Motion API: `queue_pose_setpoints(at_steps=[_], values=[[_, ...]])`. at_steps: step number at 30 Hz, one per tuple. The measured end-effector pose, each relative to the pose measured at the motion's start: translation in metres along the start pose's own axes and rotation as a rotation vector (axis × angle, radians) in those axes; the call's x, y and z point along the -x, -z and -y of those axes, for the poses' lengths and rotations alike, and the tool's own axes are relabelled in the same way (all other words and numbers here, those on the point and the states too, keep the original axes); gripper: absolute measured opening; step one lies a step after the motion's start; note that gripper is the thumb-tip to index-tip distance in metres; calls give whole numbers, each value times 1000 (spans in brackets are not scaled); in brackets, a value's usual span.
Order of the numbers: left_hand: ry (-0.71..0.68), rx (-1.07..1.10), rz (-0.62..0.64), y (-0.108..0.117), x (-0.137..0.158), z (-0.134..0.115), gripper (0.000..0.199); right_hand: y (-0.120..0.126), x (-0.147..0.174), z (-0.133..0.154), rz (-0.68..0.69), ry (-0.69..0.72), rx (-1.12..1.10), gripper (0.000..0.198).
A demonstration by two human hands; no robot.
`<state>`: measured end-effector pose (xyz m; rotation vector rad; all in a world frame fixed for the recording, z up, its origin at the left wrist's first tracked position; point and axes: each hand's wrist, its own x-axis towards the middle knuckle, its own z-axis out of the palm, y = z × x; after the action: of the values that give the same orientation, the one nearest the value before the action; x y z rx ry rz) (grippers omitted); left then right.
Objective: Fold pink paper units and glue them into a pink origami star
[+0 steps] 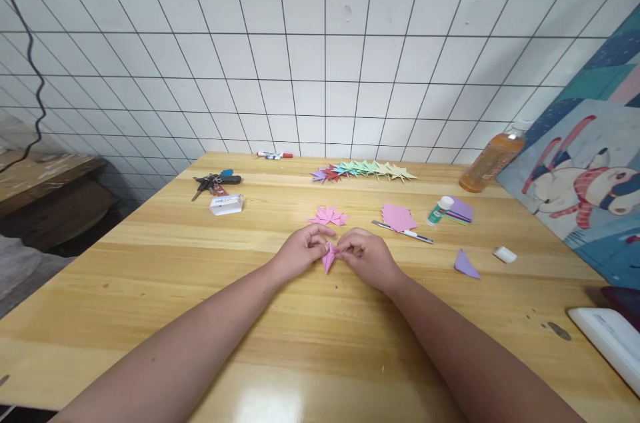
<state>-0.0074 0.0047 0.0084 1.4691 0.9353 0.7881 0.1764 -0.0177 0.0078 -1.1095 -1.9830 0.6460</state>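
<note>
Between my two hands is a small folded piece of pink paper (328, 260), its point facing me. My left hand (303, 251) pinches its left side between thumb and fingers. From the other side, my right hand (367, 256) pinches the right edge with its fingertips. Just beyond them lies a pink folded paper piece with several points (330, 215). Right of that, a stack of pink paper squares (399, 217) rests partly over a slim pen-like tool (403, 232).
A row of coloured folded paper stars (370, 170) lies near the tiled wall. To the right are a glue stick (440, 210), purple paper sheets (460, 210), a purple triangle (467, 264), an eraser (505, 254) and a bottle (493, 160). Keys (216, 182) and a marker (275, 155) sit left.
</note>
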Motion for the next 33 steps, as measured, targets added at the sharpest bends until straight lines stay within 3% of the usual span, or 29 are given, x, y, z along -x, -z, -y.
queue_pose_setpoints(at_steps=[5, 12, 21, 28, 33], values=[[-10, 17, 2, -1, 1, -1, 33, -3, 0, -4, -33, -23, -29, 8], [22, 111, -18, -2, 0, -3, 38, 1, 0, 4, 11, -33, 32, 19], [30, 99, -9, -1, 0, -2, 41, 0, 1, 5, -10, 11, 29, 8], [-78, 16, 48, -4, 4, -4, 36, -3, 0, 3, -45, -171, -60, 2], [-77, -90, -22, -8, 4, -4, 37, -3, -1, 5, -45, -237, -152, 8]])
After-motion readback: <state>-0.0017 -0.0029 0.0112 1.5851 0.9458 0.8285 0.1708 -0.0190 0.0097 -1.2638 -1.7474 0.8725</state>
